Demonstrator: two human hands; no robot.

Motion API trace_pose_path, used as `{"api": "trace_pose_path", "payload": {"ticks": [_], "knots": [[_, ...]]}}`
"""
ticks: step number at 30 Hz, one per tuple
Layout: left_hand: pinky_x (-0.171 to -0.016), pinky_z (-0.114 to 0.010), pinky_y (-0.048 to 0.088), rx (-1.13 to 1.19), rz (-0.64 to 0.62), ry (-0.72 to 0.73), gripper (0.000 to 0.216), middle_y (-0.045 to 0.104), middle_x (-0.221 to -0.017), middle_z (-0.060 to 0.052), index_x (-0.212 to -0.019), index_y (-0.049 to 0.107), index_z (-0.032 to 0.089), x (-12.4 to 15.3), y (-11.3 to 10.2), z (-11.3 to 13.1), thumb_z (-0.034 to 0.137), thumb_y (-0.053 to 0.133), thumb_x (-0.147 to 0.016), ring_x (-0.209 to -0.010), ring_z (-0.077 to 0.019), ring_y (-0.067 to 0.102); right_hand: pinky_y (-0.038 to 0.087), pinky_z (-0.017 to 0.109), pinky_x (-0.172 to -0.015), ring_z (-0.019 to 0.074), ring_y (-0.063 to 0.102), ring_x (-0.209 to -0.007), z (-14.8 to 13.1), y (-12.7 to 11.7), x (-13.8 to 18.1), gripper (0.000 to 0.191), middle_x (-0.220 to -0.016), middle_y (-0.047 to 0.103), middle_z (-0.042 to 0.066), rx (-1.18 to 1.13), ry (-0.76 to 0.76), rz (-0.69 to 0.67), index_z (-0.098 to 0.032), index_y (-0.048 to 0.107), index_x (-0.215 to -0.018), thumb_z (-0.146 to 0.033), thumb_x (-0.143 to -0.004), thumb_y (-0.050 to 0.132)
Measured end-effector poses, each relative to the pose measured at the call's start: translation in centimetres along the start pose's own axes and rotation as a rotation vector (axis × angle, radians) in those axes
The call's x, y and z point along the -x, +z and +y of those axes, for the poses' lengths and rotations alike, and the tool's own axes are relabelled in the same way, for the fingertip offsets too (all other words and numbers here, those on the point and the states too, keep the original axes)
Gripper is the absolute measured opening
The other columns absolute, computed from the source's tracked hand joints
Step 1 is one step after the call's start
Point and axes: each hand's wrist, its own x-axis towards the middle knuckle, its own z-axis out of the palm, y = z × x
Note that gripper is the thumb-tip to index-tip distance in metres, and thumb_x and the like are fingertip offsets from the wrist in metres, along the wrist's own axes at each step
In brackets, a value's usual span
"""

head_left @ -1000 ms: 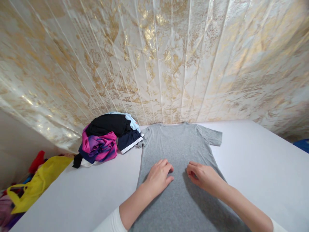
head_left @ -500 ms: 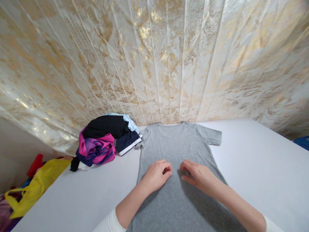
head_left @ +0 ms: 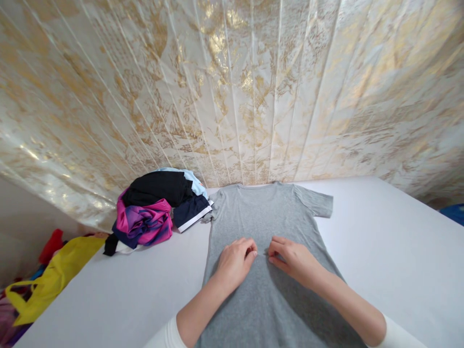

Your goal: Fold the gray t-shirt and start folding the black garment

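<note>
A grey T-shirt [head_left: 268, 212] lies flat on the white table [head_left: 380, 241], collar toward the wall, its right sleeve spread out. Both my hands rest on its middle. My left hand [head_left: 235, 261] has its fingers curled in a pinch on the cloth. My right hand [head_left: 292, 256] pinches the cloth too, close beside the left. A small ridge of grey fabric rises between the two sets of fingertips.
A heap of clothes [head_left: 155, 208], black, pink-purple, navy and light blue, lies at the table's back left, touching the shirt's left sleeve. A yellow bag [head_left: 54, 278] and red cloth lie off the left edge. A gold-patterned wall covering [head_left: 232, 87] hangs behind.
My hands have drawn together on the shirt's middle. Their fingers went from lying loosely on the cloth to pinching it.
</note>
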Motion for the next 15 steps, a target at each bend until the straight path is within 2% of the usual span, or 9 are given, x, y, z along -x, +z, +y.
{"api": "trace_pose_path", "payload": {"ticks": [4, 8, 12, 15], "knots": [[-0.073, -0.029, 0.037, -0.100, 0.102, -0.002, 0.011, 0.064, -0.087, 0.001, -0.086, 0.058, 0.022, 0.4, 1.1, -0.2, 0.020, 0.049, -0.093, -0.084, -0.0174, 0.058, 0.040, 0.021, -0.066, 0.0135, 0.059, -0.075, 0.1, -0.4, -0.6, 0.012, -0.084, 0.060, 0.001, 0.040, 0.022, 0.046, -0.021, 0.057, -0.081, -0.017, -0.089, 0.049], [-0.077, -0.031, 0.036, -0.164, 0.174, 0.058, 0.011, 0.063, -0.090, 0.000, -0.088, 0.056, 0.021, 0.5, 2.1, -0.7, 0.019, 0.048, -0.094, -0.088, -0.0185, 0.056, 0.039, 0.021, -0.063, 0.0140, 0.063, -0.076, 0.4, 0.3, -1.2, 0.014, -0.086, 0.064, 0.002, 0.133, 0.042, 0.032, -0.021, 0.058, -0.084, -0.017, -0.091, 0.046], [-0.080, -0.032, 0.036, -0.184, 0.176, 0.179, 0.013, 0.061, -0.096, -0.002, -0.094, 0.057, 0.021, 0.4, 2.0, -1.3, 0.013, 0.047, -0.093, -0.093, -0.0190, 0.053, 0.038, 0.022, -0.062, 0.0142, 0.065, -0.074, 0.9, 1.3, -1.0, 0.014, -0.088, 0.067, 0.002, 0.148, 0.062, 0.038, -0.021, 0.057, -0.089, -0.020, -0.093, 0.044], [-0.084, -0.034, 0.036, -0.194, 0.177, 0.327, 0.021, 0.060, -0.101, -0.004, -0.100, 0.058, 0.021, 1.1, 1.4, -1.1, 0.007, 0.043, -0.092, -0.096, -0.0199, 0.051, 0.039, 0.022, -0.063, 0.0136, 0.064, -0.073, 1.0, 1.2, -0.5, 0.016, -0.086, 0.068, 0.001, 0.103, 0.043, 0.079, -0.021, 0.057, -0.089, -0.022, -0.095, 0.042]]}}
